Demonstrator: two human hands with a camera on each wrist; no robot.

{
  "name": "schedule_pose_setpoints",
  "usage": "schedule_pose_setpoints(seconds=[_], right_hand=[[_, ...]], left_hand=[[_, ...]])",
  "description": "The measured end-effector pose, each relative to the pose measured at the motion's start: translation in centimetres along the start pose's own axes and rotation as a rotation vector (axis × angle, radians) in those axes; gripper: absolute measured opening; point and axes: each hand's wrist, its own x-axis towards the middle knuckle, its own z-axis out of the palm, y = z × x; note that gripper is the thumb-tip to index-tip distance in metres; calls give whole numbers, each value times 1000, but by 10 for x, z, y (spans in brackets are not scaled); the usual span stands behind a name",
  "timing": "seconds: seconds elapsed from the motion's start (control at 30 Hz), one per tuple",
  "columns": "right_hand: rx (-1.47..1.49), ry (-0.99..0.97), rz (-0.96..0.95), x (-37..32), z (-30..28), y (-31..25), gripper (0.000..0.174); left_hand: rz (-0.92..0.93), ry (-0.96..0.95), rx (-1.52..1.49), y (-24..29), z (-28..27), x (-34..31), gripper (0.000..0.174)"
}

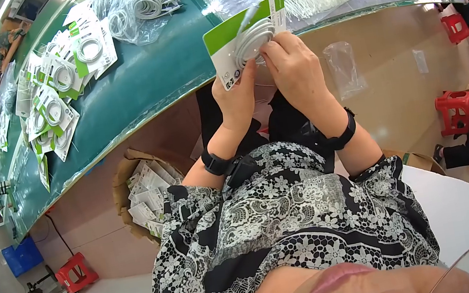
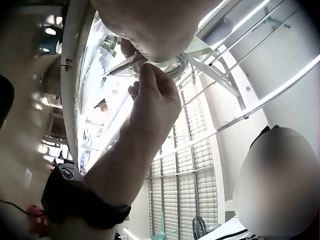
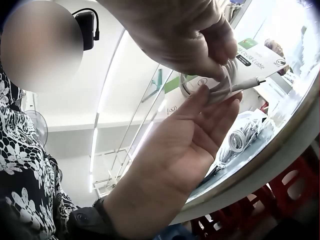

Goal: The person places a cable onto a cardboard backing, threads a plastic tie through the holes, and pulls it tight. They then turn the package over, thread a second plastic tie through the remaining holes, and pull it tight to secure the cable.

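Coiled white cable (image 1: 255, 42) on green-and-white card (image 1: 221, 59), pinched in both hands (image 1: 237, 100) (image 1: 300, 74).

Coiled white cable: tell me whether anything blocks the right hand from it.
Nothing visible does. The right hand has its fingertips on the coiled white cable. The card lies behind the coil, and the left hand supports it from the other side.
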Motion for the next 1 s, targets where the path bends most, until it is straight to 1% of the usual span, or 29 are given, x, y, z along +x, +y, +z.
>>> schedule_pose_setpoints(seconds=[0.03, 0.07, 0.17, 0.2, 0.3, 0.37, 0.4, 0.5, 0.57, 0.6, 0.67, 0.7, 0.8, 0.83, 0.93, 0.97, 1.0], right_hand=[[-30, -9, -7, 1, -1, -2, 10], [-31, -10, -4, 1, 2, -2, 10], [17, 13, -27, 2, 16, 4, 5], [18, 12, -23, 2, 14, 6, 5], [307, 202, 36, 4, -1, 19, 7], [392, 269, 376, -6, -19, 49, 14], [390, 269, 377, -8, -16, 58, 14], [1052, 73, 661, -30, 13, 82, 26], [906, 39, 414, -40, 31, 52, 37], [905, 44, 423, -40, 32, 49, 37], [876, -171, 394, -40, 31, 44, 44], [883, -166, 396, -42, 32, 44, 44], [890, -80, 241, -47, 38, 46, 41], [893, -75, 244, -49, 40, 46, 41], [713, 120, -13, -52, 49, 49, 34], [714, 123, -7, -54, 51, 48, 34], [863, 21, 208, -55, 52, 48, 32]], left_hand=[[50, -14, 91, -1, -1, 0, 21], [48, -16, 91, -1, -2, 0, 21], [-74, -41, 50, 1, -3, -1, 23], [-77, -43, 53, 4, -3, -1, 23], [-404, -28, -513, 22, -6, 9, 26], [-414, -57, -508, 33, -11, 9, 26], [-419, -91, -512, 39, -12, 9, 27], [-451, -145, -518, 54, -7, 2, 28], [-500, -176, -527, 58, -1, -4, 28], [-508, -180, -523, 59, 0, -6, 28], [-484, -180, -460, 62, -2, -8, 28], [-466, -180, -426, 64, -3, -8, 28], [-468, -171, -394, 65, -3, -11, 28], [-474, -169, -383, 65, -3, -12, 28], [-455, -175, -402, 63, 0, -14, 28], [-445, -173, -413, 63, 1, -15, 28], [-449, -178, -409, 64, 2, -16, 28]])
